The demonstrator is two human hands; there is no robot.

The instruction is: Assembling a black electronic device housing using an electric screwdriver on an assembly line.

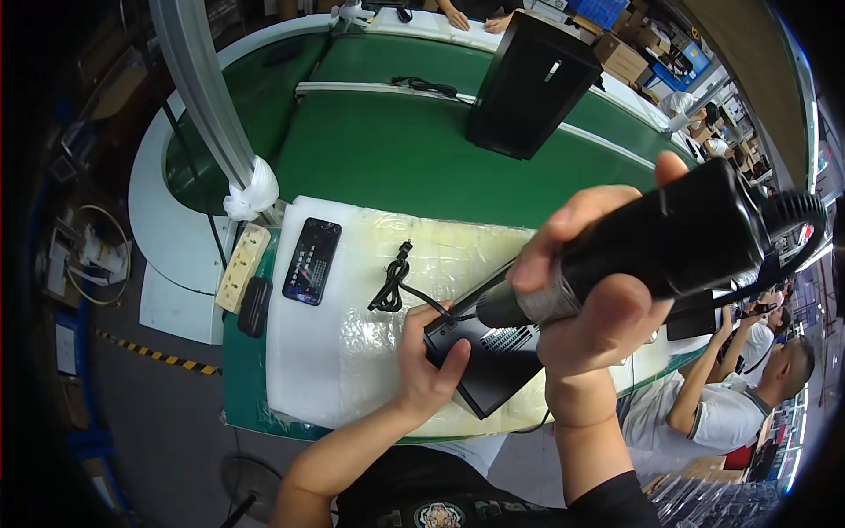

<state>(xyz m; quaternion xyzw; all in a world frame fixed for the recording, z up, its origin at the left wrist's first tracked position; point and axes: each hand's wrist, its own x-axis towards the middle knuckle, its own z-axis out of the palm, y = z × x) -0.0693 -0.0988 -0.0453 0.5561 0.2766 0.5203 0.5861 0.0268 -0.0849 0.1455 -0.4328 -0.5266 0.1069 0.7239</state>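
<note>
A black electric screwdriver (660, 233) is gripped in my right hand (585, 339), close to the camera. Its cord leaves the rear end at the right, and its nose points down-left at a black box-shaped housing (484, 374) with vent slots. Whether the tip touches the housing cannot be made out. My left hand (427, 370) clasps the housing's left end, thumb on the near side and fingers behind. From that end a black power cord (393, 286) runs out, its bundled length and plug lying on the plastic-wrapped foam mat (308, 361).
A smartphone (312, 261), a white power strip (242, 267) and a slim black object (254, 306) are at the left. Beyond the mat, a tall black cabinet (532, 88) stands on the green conveyor (370, 150) beside a metal post (207, 88). A co-worker (722, 409) is at right.
</note>
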